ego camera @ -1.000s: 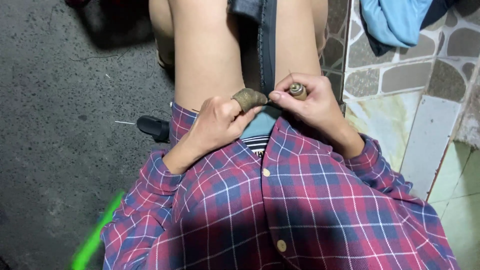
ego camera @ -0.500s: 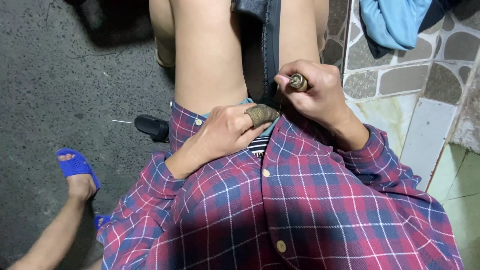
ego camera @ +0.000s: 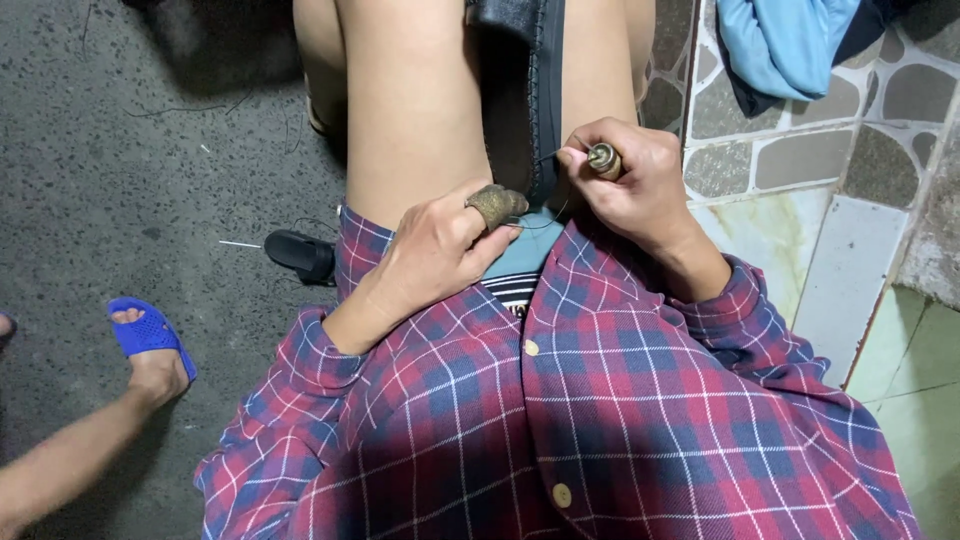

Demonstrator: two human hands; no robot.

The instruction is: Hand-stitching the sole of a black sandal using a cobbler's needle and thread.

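Nearest the camera is a red and blue plaid shirt, soft woven cloth with pale buttons. Past its cuffs, the left hand lies loosely curled on the lap and wears a worn brown thimble on one finger — thick and stiff by the look of it, probably leather. The right hand is closed around a small awl with a round brassy butt, thumb and forefinger pinching near its thin metal point; the tool looks light and hard, best gripped by the stubby handle. A fine thread sags between the hands, limp and easy to lose. Between the bare knees hangs a dark leather piece — heavy, tough, slow to bend. Farther left, on the rough concrete floor, another person's foot wears a blue sandal.
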